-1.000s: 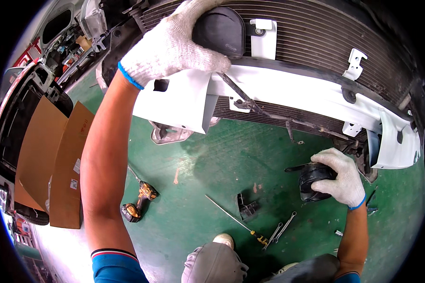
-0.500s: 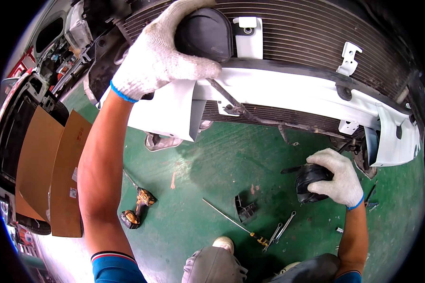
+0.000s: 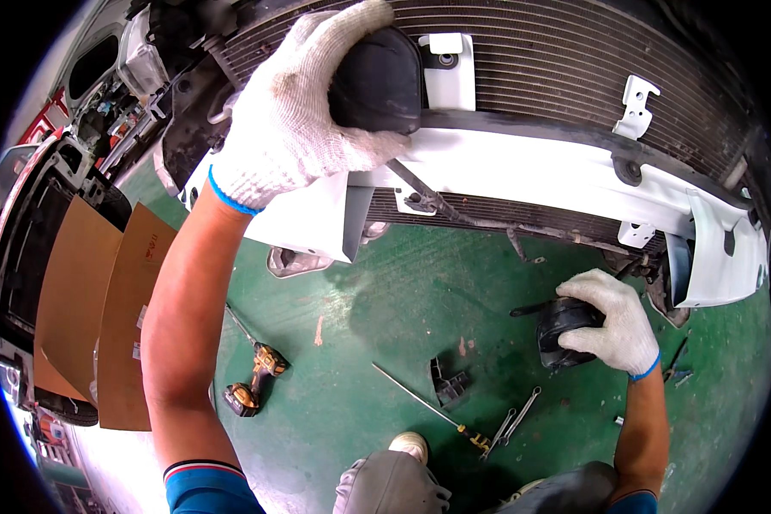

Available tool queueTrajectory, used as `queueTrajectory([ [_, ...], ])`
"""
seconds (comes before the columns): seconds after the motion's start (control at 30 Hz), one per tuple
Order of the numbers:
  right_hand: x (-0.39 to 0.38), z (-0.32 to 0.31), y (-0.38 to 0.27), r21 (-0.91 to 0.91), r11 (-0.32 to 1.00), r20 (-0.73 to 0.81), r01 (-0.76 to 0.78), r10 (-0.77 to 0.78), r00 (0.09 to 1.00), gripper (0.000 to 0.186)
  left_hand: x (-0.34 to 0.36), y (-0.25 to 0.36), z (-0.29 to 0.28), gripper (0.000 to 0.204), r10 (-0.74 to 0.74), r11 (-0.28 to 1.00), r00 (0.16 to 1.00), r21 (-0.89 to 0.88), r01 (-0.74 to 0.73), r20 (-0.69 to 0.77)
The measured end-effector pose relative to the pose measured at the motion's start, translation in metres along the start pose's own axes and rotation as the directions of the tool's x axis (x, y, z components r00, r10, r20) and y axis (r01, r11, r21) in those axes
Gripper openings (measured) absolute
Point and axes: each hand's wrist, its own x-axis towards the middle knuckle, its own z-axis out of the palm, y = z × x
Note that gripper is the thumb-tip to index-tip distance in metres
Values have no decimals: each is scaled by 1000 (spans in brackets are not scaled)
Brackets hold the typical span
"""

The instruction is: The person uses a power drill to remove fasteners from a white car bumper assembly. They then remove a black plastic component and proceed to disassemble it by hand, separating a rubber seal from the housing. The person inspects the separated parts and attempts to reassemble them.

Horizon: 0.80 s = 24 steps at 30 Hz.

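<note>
My left hand (image 3: 295,116), in a white knit glove, is closed round a black, rounded plastic car horn (image 3: 379,81). It holds the horn up against the front of the radiator (image 3: 540,51), beside a white bracket (image 3: 450,77) and just above the white bumper beam (image 3: 522,158). The horn's back and any mount behind it are hidden. Lower at the right, my gloved right hand (image 3: 615,325) grips a second black, snail-shaped horn (image 3: 564,332) above the floor. A short dark tab sticks out from its left side.
On the green floor (image 3: 360,317) lie a cordless drill (image 3: 257,377), a long screwdriver (image 3: 428,403), wrenches (image 3: 518,415), a black plastic piece (image 3: 448,381) and pliers (image 3: 678,364). Cardboard (image 3: 128,325) leans at the left. A thin dark pipe (image 3: 480,221) runs below the beam.
My left hand has shifted slightly right and down with its horn, which has turned a little. The right hand and its horn have hardly moved.
</note>
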Motion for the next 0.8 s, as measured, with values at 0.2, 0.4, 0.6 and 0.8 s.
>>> queueTrajectory([
  [0.2, -2, 0, -4, 17, 1000, 5, -18, 17, 1000, 54, 17, -23, -9, 110, -77, 851, 979, -498, 165, 191],
  [0.4, -4, -1, -4, 0, 1000, 7, -2, 2, 1000, 55, 6, -28, -4, 111, -45, 973, 996, -224, 62, 79],
  [0.6, -6, -2, 1, -8, 1000, 12, 5, -5, 1000, 57, -18, 5, 8, 100, -140, 975, 990, -173, 140, 13],
  [0.8, -8, -2, -2, 7, 1000, 10, -7, 7, 1000, 56, -12, 0, 16, 101, -70, 997, 991, -52, 64, -112],
])
